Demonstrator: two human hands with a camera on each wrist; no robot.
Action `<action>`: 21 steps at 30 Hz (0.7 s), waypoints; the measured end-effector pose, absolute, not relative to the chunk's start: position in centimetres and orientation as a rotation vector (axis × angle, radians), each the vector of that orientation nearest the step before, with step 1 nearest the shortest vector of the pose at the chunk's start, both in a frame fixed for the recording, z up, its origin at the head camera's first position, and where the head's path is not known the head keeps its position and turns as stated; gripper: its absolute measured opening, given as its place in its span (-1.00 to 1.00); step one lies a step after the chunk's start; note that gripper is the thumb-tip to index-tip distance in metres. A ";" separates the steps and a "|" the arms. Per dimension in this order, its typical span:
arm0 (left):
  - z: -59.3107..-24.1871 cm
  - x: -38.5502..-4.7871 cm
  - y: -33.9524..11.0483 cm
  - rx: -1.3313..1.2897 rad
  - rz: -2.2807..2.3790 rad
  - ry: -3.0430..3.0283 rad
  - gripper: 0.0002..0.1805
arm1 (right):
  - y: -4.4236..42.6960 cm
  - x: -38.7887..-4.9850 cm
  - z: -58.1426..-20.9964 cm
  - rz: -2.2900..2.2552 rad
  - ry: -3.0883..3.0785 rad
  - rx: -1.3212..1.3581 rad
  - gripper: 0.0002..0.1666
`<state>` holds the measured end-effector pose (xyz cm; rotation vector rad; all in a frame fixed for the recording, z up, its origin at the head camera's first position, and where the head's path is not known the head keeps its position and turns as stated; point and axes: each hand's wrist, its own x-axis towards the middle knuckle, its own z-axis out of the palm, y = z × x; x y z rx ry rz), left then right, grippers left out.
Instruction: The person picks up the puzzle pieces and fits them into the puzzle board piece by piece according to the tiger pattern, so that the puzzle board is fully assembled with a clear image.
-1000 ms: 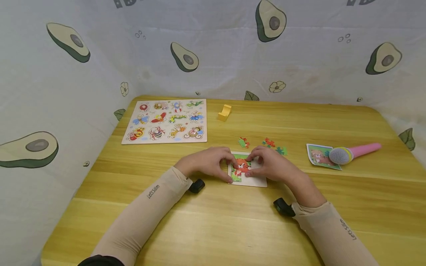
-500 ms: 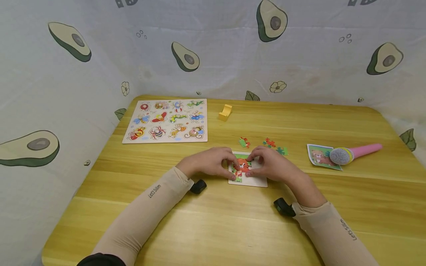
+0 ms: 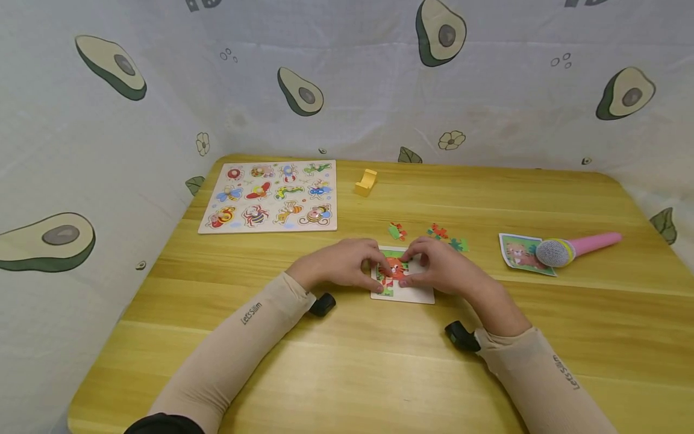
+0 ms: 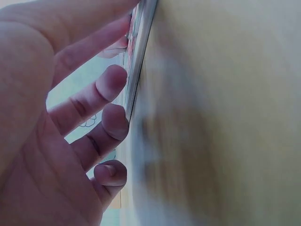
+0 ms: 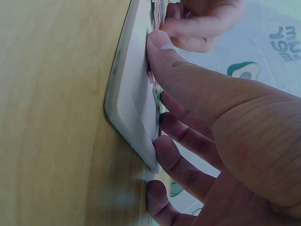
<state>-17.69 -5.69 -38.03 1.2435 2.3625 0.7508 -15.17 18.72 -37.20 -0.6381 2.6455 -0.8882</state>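
A small white puzzle board (image 3: 417, 295) lies flat on the table, with joined puzzle pieces (image 3: 399, 269) showing an orange tiger on green at its left part. My left hand (image 3: 347, 264) comes in from the left, its thumb and index finger pinching a piece at the picture's lower left. From the right, my right hand (image 3: 447, 268) holds the picture's right side between thumb and index finger. In the right wrist view the right thumb (image 5: 164, 52) touches the pieces on the board (image 5: 129, 94). The left hand (image 4: 28, 150) hides its own contact in the left wrist view.
Several loose puzzle pieces (image 3: 397, 231) lie just beyond the board. A wooden insect puzzle (image 3: 271, 205) is at the back left, a yellow block (image 3: 365, 182) beside it. To the right, a pink toy microphone (image 3: 591, 243) overlaps a picture card (image 3: 517, 253).
My left thumb has slid slightly right, from the board's left edge onto the lower left of the picture. The right hand keeps its place.
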 end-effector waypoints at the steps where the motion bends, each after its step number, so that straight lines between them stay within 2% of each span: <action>1: -38.0 -17.7 -5.7 1.245 0.745 2.363 -0.69 | 18.7 -15.2 -37.2 -0.888 2.643 -0.638 -0.56; 21: -37.3 -17.1 -5.3 1.217 0.542 2.475 -0.66 | 18.8 -15.3 -37.4 -0.869 2.647 -0.637 -0.55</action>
